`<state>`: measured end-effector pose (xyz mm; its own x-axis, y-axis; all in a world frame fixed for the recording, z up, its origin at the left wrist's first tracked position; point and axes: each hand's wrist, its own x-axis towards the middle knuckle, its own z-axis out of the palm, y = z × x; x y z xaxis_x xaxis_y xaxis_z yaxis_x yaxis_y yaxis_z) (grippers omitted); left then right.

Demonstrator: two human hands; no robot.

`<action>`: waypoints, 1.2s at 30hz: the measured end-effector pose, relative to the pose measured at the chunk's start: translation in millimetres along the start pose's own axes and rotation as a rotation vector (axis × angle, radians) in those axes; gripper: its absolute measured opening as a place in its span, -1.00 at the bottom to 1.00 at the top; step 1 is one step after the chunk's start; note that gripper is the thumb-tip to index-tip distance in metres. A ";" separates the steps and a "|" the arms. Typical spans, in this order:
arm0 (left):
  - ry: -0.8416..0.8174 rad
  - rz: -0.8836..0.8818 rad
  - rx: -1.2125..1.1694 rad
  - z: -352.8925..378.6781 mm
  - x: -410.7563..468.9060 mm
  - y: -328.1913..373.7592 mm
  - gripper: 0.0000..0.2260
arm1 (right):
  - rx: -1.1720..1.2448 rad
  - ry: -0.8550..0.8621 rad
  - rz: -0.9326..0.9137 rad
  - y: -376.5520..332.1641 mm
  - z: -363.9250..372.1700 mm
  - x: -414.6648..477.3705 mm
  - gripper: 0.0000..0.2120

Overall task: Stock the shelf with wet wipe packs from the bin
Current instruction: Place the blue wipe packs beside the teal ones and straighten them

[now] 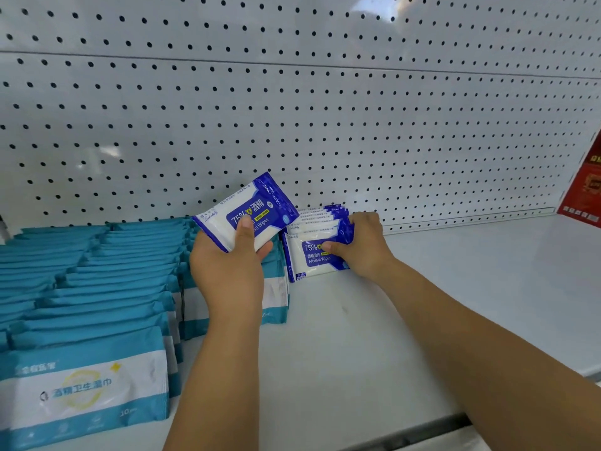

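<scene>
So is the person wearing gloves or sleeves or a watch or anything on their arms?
No, nothing at all. The left hand and the right hand are bare, with no gloves and no rings that show. The left forearm and the right forearm are bare too. No sleeve reaches into the picture, and there is no watch or bracelet at either wrist.

L hand (227,271) raised, gripping; R hand (364,249) fwd, pinching.

One lifted pack (260,203), one standing pack row (307,260), one red box (582,196).
</scene>
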<state>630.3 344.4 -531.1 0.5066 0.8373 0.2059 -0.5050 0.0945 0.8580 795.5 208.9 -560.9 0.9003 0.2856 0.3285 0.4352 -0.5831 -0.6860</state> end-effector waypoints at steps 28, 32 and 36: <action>-0.230 -0.106 0.092 6.9 -7.3 2.0 -0.77 | 0.732 -0.123 0.067 -36.7 -37.4 -36.2 -0.42; -0.372 -0.134 0.137 10.3 -12.1 0.3 -0.77 | 0.801 -0.288 0.061 -39.8 -40.0 -43.2 -0.53; -0.326 -0.077 0.288 11.2 -12.4 -3.0 -0.85 | 0.717 -0.293 0.088 -34.6 -47.8 -40.0 -0.62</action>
<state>633.3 327.7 -530.9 0.7522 0.6159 0.2342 -0.2652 -0.0425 0.9633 744.7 181.3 -519.3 0.8498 0.5090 0.1370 0.1635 -0.0075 -0.9865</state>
